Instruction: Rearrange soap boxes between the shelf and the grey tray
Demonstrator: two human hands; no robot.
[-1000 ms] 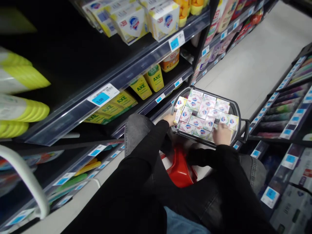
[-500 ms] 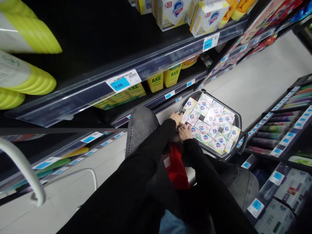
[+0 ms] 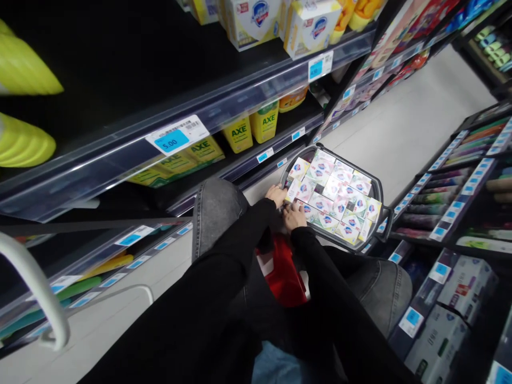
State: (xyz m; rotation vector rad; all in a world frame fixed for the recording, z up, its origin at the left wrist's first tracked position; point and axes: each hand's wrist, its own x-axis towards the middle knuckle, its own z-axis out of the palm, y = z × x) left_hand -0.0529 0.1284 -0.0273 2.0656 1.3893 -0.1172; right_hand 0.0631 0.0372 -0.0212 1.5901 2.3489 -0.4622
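Right of the frame's centre, a dark grey plastic basket (image 3: 379,188) with a rounded rim stands on the pale, smooth floor (image 3: 404,133) of a shop aisle. It is filled with small soap boxes (image 3: 340,194), rectangular cardboard packs in white, pink and pale green with a blue and red emblem, which lie flat and close together in rows. The left hand (image 3: 276,194) rests at the near left corner of the basket, its fingers curled over the rim and against the first box there; whether it really grips a box I cannot tell. The right hand (image 3: 294,216) lies just beside it, a little lower in the frame, with fingers bent down on the boxes of the nearest row; it touches them, but a firm hold is not visible. Both arms wear black sleeves, and grey denim knees show at each side of them. Below the hands, between the knees, there is a shiny red plastic thing (image 3: 286,272). At the upper left, dark shelves (image 3: 224,109) with clear plastic edge strips carry blue price labels, yellow cartons marked AXE (image 3: 239,133) and bigger white soap packs (image 3: 256,18). A white curved metal tube (image 3: 38,290) is in the lower left corner.
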